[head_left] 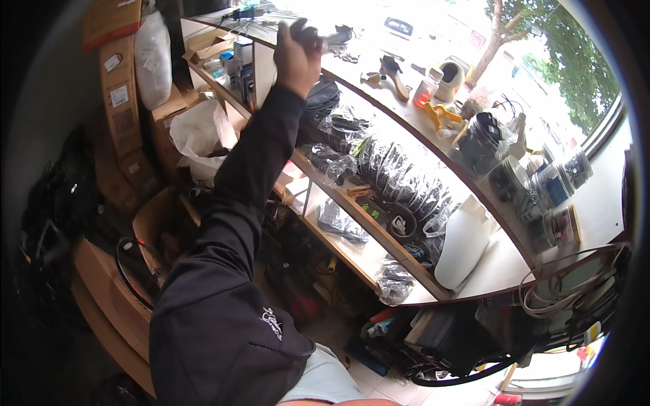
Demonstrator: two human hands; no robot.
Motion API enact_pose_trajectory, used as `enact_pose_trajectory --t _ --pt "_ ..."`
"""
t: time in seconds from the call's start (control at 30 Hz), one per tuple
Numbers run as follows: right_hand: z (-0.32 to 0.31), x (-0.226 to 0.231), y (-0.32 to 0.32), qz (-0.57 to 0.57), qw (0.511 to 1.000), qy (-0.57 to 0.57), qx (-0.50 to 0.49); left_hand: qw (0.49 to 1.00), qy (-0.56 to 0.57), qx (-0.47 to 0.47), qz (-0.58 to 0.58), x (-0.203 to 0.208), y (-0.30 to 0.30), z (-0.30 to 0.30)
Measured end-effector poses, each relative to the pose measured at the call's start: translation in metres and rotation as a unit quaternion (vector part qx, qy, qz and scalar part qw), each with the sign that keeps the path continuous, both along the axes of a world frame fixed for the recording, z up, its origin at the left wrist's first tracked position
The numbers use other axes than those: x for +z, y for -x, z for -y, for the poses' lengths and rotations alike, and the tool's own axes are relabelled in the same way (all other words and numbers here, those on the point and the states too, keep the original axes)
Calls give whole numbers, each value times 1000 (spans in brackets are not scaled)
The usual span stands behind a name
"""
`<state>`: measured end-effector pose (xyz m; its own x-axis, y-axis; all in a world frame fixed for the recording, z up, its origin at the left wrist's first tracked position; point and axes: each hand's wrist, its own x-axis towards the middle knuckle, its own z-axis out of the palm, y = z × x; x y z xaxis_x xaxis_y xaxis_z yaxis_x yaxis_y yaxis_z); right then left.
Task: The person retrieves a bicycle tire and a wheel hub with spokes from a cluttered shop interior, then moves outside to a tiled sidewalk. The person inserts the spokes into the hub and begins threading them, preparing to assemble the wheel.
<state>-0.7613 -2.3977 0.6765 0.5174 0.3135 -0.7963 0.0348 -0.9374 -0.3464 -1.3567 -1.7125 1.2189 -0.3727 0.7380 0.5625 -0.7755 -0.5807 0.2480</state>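
Note:
My left hand [298, 59], at the end of a black sleeve, reaches up over the far left part of the white shelf top [369, 86]. Its fingers are curled round a short grey rod-shaped object [333, 39] that sticks out to the right; glare and the fingers hide its kind. Just left of the hand lie some thin dark and blue items [247, 12], too small to name. A small dark object [345, 31] sits close by the grey object's end. My right hand is not in view; a strip of bare skin shows at the lower edge.
Under the top, shelves hold plastic-wrapped black coils [399, 166] and a white curved panel [466, 243]. Jars [511, 177], a yellow clamp-like tool [443, 118] and a bottle of red liquid [425, 91] stand on top. Cardboard boxes [118, 101] and a white sack [196, 132] crowd the left.

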Motion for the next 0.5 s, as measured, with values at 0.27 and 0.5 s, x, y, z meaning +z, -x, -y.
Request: enact_pose_trajectory --t 0.27,0.5 --pt "-25 -2 -29 4 998 -5 65 955 274 -92 67 -268 -36 203" --pt "5 -15 -90 23 993 -35 108 707 701 -17 94 -444 -131 379"
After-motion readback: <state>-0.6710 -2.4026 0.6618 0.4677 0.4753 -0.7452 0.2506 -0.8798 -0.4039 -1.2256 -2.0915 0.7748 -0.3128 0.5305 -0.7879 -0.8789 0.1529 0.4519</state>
